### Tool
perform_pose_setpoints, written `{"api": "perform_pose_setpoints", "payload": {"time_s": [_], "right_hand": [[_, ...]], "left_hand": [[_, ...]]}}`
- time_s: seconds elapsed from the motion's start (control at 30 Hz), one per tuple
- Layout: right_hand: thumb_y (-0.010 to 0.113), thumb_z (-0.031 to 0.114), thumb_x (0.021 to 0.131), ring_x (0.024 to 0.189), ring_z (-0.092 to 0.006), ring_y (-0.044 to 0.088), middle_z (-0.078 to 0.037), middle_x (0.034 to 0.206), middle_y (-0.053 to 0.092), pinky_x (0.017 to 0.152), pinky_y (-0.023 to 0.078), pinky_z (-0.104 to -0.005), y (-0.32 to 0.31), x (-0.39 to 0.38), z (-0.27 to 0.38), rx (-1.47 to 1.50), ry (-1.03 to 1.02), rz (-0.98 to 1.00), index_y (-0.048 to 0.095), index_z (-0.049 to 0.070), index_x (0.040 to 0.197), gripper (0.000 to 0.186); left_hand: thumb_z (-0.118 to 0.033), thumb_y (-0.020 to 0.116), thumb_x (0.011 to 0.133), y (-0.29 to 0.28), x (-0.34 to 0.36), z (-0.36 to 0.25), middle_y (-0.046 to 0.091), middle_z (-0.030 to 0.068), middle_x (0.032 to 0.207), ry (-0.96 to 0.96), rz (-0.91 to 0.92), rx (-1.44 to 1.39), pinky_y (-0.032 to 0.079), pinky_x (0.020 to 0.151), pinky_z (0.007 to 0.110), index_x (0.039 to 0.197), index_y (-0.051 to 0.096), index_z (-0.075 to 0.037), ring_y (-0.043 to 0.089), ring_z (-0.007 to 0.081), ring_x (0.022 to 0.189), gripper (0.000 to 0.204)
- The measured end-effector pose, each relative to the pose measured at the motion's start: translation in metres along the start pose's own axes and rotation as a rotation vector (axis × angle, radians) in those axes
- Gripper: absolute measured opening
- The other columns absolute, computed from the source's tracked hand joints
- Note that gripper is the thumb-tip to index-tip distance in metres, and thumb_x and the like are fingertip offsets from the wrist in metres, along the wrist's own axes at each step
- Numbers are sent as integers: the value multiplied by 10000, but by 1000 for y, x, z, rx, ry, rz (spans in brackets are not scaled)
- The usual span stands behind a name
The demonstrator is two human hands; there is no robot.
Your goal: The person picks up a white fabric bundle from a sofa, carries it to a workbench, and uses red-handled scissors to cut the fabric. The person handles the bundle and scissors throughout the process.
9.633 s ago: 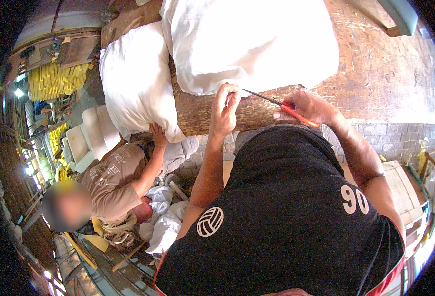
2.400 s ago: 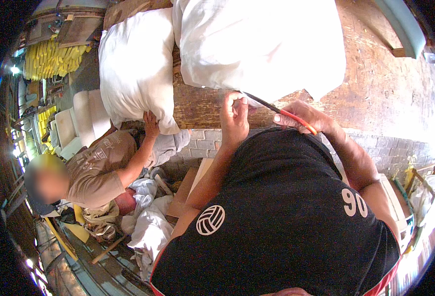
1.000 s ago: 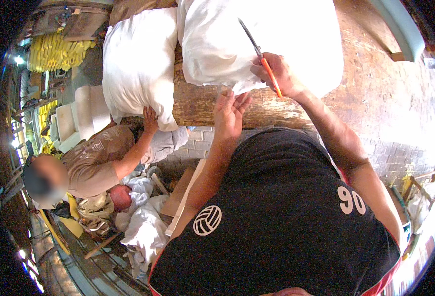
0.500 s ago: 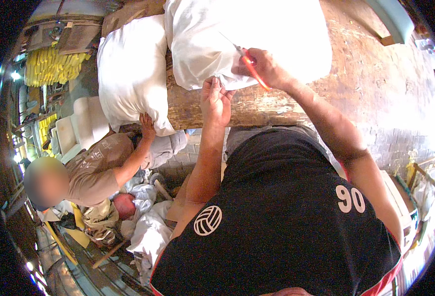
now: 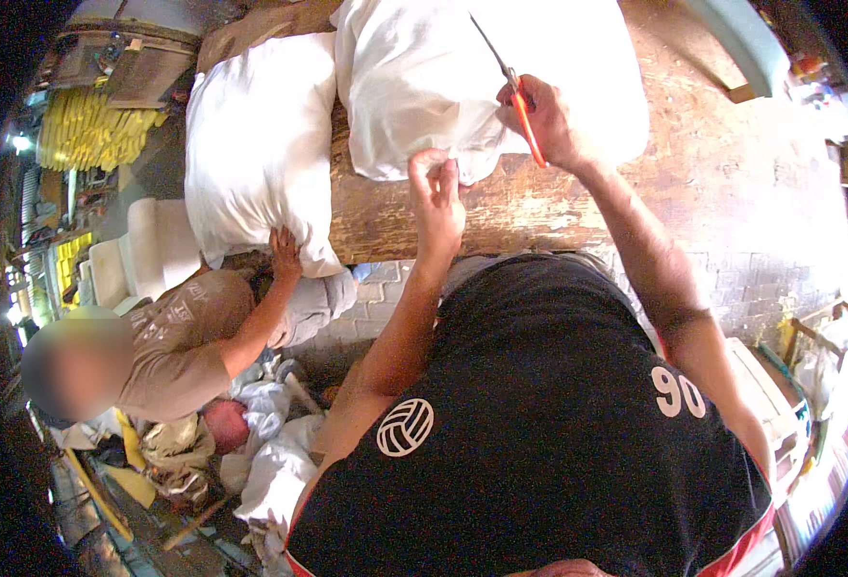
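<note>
A plump white cushion (image 5: pixel 395 82) lies on the worn wooden table at the far middle. At its near edge, my left hand (image 5: pixel 437 204) is closed in a pinch, thumb and forefinger together on the cloth; anything finer between them is too small to make out. My right hand (image 5: pixel 557 120) grips scissors (image 5: pixel 528 123) with orange handles, their dark blades pointing away over the cushion. The blades look closed and stand apart from the pinched edge. To the left lies a second white cushion (image 5: pixel 261 144), with a co-worker's hand (image 5: pixel 285 253) on its near end.
The wooden table top (image 5: pixel 712 183) stretches to the right of the cushions. A co-worker (image 5: pixel 193 337) sits low on the left, beside heaped white cloth (image 5: pixel 280 471). Yellow pieces (image 5: pixel 102 125) are stacked at the far left. A pale blue curved piece (image 5: pixel 756 43) stands far right.
My right hand has moved right with the scissors, whose blades now point more steeply away from me. My left hand has shifted slightly right, still pinching at the cushion's edge.
</note>
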State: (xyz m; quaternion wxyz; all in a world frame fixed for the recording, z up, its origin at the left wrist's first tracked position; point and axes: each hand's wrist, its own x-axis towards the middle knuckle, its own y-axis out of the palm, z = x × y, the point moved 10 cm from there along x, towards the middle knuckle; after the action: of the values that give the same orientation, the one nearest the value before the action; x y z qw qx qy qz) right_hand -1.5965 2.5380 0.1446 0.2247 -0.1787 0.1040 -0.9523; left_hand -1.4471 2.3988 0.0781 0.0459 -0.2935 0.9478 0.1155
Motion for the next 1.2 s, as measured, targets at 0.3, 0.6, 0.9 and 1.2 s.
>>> {"api": "perform_pose_setpoints", "payload": {"time_s": [0.3, 0.6, 0.9, 1.2], "right_hand": [[687, 142, 806, 706, -106, 560, -52, 760, 605, 656, 484, -282, 22, -22, 10, -145, 87, 116, 593, 14, 923, 197], [715, 242, 803, 732, -142, 606, -99, 769, 640, 673, 498, -306, 26, -27, 10, -414, 135, -2, 616, -9, 938, 301], [612, 390, 908, 580, -81, 559, -38, 699, 609, 518, 499, -250, -18, -151, -4, -75, 835, 203, 630, -3, 990, 402], [321, 659, 926, 386, -103, 418, 1, 510, 436, 363, 351, -235, 12, -199, 5, 616, 986, -29, 614, 38, 820, 695]], "left_hand": [[-20, 655, 801, 41, -33, -72, 606, 190, 1016, 757, 240, 804, 497, 688, 374, 1026, 612, -36, 604, 333, 877, 230], [-108, 592, 889, 53, 29, -13, 666, 145, 756, 251, 380, 593, 488, 575, 331, 892, 645, 30, 657, 207, 647, 147], [-230, 513, 971, 45, 25, 39, 647, 112, 887, -390, 478, -76, 578, 652, 304, 1034, 605, 31, 655, 193, 757, 283], [-226, 538, 968, 80, 5, 34, 636, 123, 866, -398, 423, -144, 585, 786, 331, 986, 604, 48, 651, 195, 818, 283]]}}
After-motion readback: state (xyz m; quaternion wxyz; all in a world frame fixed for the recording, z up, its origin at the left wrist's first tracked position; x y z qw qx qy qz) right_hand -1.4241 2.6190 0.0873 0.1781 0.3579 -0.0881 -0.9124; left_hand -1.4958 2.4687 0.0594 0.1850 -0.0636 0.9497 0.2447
